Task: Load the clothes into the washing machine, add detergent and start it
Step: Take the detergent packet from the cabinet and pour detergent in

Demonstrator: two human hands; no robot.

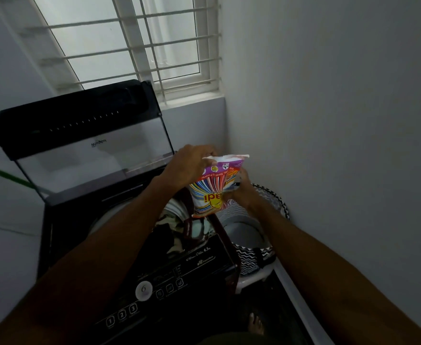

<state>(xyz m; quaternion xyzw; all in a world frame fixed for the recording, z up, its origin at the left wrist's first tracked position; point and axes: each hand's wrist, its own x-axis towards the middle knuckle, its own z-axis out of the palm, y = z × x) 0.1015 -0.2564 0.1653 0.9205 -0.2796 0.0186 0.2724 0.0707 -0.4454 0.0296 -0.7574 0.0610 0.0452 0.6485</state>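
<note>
The left hand (pixel 188 164) pinches the open top edge of the detergent packet (pixel 215 186), fingers curled over the white rim, while the right hand (pixel 241 192) grips the packet's far side lower down, its fingers mostly hidden behind the colourful plastic. Between the two hands the packet stands roughly upright, a little right of the frame's centre, held above the mouth of the washer (pixel 85 220). Just below it, in the drum, lie the clothes (pixel 177 230), a dark and pale jumble with a maroon piece draped near the rim. The washer's lid (pixel 85 135) is tipped up and back toward the upper left of the frame, resting near the barred window (pixel 139 43). The control panel (pixel 154 290) runs along the lower centre, with numbered buttons and a round white sticker. To the right of the washer, wedged against the wall (pixel 329 120), stands a basket (pixel 261 235) patterned in black and white zigzags. A bare foot (pixel 255 324) shows on the dark floor at the bottom.
</note>
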